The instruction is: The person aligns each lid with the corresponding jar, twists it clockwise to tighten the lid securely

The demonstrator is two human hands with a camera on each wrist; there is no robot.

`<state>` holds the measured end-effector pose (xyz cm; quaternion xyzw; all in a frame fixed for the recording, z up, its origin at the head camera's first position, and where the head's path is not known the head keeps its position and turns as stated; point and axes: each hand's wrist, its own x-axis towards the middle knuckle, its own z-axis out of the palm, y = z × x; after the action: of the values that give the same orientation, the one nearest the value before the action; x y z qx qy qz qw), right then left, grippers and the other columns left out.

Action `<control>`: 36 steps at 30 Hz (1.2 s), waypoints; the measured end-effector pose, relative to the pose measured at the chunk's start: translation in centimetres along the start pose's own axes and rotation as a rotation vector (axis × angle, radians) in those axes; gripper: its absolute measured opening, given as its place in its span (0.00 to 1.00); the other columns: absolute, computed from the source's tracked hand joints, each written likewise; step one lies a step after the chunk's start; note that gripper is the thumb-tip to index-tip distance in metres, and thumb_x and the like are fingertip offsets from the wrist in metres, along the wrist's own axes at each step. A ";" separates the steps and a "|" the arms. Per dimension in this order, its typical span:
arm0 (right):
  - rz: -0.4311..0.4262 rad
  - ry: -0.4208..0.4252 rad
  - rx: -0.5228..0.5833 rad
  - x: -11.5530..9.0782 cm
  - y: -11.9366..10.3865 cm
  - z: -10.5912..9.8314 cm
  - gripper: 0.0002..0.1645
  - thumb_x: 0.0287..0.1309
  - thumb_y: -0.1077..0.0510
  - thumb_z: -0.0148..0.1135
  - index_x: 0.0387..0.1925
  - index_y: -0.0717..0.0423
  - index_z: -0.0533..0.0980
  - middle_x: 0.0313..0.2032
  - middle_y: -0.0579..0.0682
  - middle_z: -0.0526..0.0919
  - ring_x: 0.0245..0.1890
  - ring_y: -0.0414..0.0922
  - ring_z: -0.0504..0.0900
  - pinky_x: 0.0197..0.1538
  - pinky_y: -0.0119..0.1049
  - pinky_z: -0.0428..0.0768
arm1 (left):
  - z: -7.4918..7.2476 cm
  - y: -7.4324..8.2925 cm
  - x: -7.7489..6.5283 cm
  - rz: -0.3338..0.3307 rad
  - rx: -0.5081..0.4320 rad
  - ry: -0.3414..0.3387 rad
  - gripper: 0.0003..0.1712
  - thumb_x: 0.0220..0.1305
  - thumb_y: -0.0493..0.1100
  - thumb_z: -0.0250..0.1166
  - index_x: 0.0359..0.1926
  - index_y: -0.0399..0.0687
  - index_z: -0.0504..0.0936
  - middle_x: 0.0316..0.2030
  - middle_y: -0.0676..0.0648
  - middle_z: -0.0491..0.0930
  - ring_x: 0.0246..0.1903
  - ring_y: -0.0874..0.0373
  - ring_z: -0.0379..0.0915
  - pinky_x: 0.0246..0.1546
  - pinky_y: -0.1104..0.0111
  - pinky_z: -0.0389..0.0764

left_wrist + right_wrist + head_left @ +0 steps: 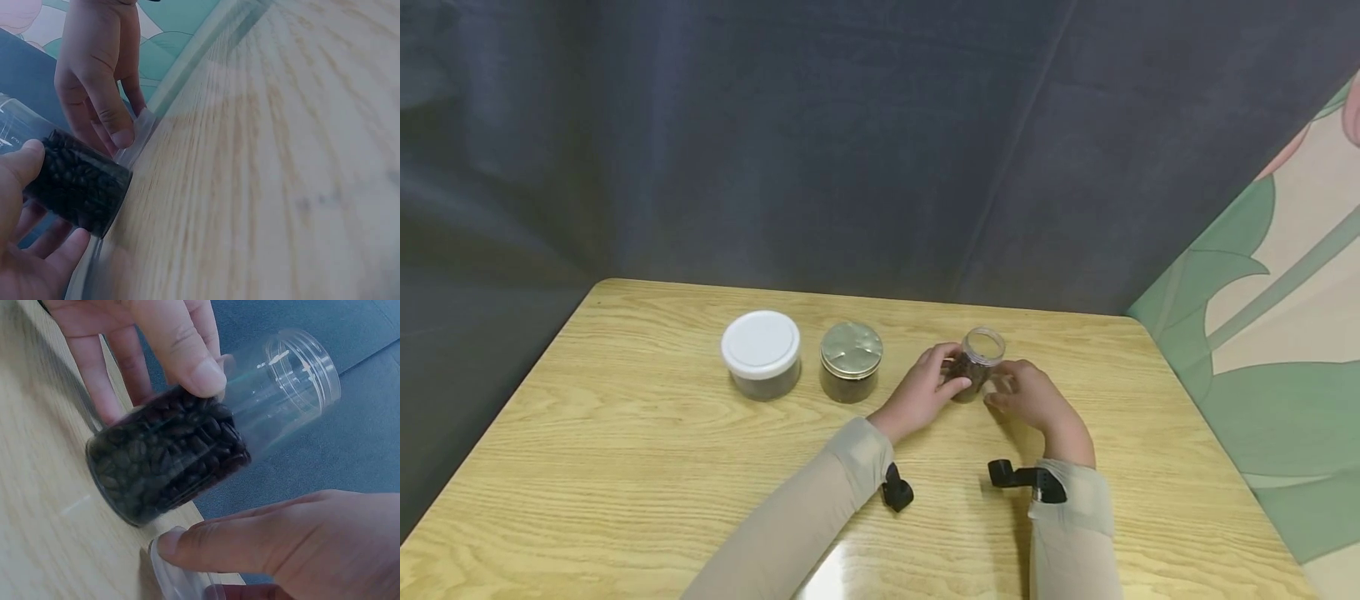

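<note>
Left arm (797,521) stretched forward, slanting in rightward, sleeved down to left wrist (887,425). Left hand (922,390) roughly in line with it, curled in grip: thumb (24,161) on one side, fingers (90,375) on other, spread apart. Right arm (1075,533) sleeved too, running nearly straight ahead; right wrist (1070,446) bent, so right hand (1036,397) turns inward. Its thumb (215,547) fairly straight, pinching against fingers. From here, both hands close together, not touching.
</note>
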<state>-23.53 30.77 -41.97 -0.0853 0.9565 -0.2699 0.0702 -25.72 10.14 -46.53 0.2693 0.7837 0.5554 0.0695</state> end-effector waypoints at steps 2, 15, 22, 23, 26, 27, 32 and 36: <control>0.003 0.001 0.004 0.0 -0.1 0.0 0.26 0.64 0.61 0.67 0.60 0.71 0.75 0.57 0.74 0.75 0.55 0.69 0.77 0.57 0.67 0.76 | -0.2 -0.1 -0.2 -0.003 -0.014 -0.003 0.31 0.76 0.48 0.58 0.74 0.47 0.60 0.68 0.43 0.65 0.66 0.53 0.67 0.63 0.69 0.76; 0.018 0.074 0.035 -0.4 -0.1 -0.7 0.29 0.67 0.57 0.65 0.63 0.71 0.72 0.60 0.74 0.73 0.54 0.69 0.77 0.53 0.64 0.80 | -1.3 -0.7 -1.2 0.012 -0.069 -0.062 0.32 0.75 0.47 0.61 0.73 0.44 0.62 0.68 0.42 0.67 0.65 0.49 0.69 0.65 0.71 0.74; -0.025 0.141 0.028 -0.4 0.1 -1.0 0.28 0.66 0.59 0.65 0.62 0.70 0.73 0.59 0.73 0.74 0.54 0.70 0.76 0.53 0.65 0.80 | -1.9 -0.8 -2.1 0.008 -0.071 -0.091 0.31 0.75 0.47 0.61 0.73 0.46 0.63 0.68 0.43 0.68 0.66 0.50 0.69 0.66 0.67 0.74; -0.027 0.147 0.028 -0.5 0.1 -1.0 0.27 0.66 0.59 0.65 0.62 0.70 0.73 0.59 0.72 0.74 0.54 0.70 0.76 0.53 0.65 0.80 | -1.9 -0.7 -2.2 0.006 -0.074 -0.095 0.31 0.75 0.47 0.61 0.73 0.46 0.63 0.68 0.43 0.68 0.66 0.50 0.69 0.66 0.67 0.74; -0.022 0.161 0.042 -0.5 0.1 -1.0 0.27 0.67 0.58 0.65 0.62 0.69 0.73 0.59 0.72 0.74 0.55 0.69 0.76 0.53 0.64 0.81 | -2.2 -0.7 -2.4 0.003 -0.071 -0.109 0.31 0.75 0.47 0.61 0.73 0.46 0.63 0.69 0.44 0.67 0.66 0.50 0.69 0.66 0.67 0.74; -0.017 0.168 0.048 -0.5 0.0 -1.0 0.27 0.67 0.57 0.65 0.62 0.69 0.73 0.60 0.72 0.74 0.55 0.69 0.76 0.52 0.63 0.81 | -2.2 -0.7 -2.6 0.006 -0.069 -0.113 0.31 0.75 0.47 0.61 0.73 0.46 0.63 0.69 0.44 0.67 0.66 0.50 0.69 0.66 0.67 0.73; 0.026 0.197 0.103 -0.6 -0.3 -1.2 0.29 0.68 0.52 0.65 0.62 0.66 0.72 0.62 0.68 0.74 0.56 0.67 0.76 0.52 0.60 0.82 | -2.7 -0.8 -3.0 0.026 -0.053 -0.126 0.30 0.75 0.46 0.62 0.72 0.47 0.65 0.68 0.45 0.69 0.66 0.51 0.70 0.66 0.68 0.73; 0.036 0.208 0.124 -0.7 -0.3 -1.3 0.29 0.68 0.52 0.64 0.63 0.65 0.71 0.62 0.67 0.74 0.57 0.66 0.76 0.53 0.59 0.82 | -2.8 -1.0 -3.2 0.034 -0.067 -0.138 0.30 0.75 0.45 0.62 0.72 0.47 0.65 0.68 0.46 0.69 0.66 0.53 0.70 0.66 0.68 0.73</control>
<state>-23.03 31.29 -40.62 -0.0353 0.9415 -0.3346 -0.0195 -24.45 5.95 -46.98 0.3177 0.7533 0.5626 0.1227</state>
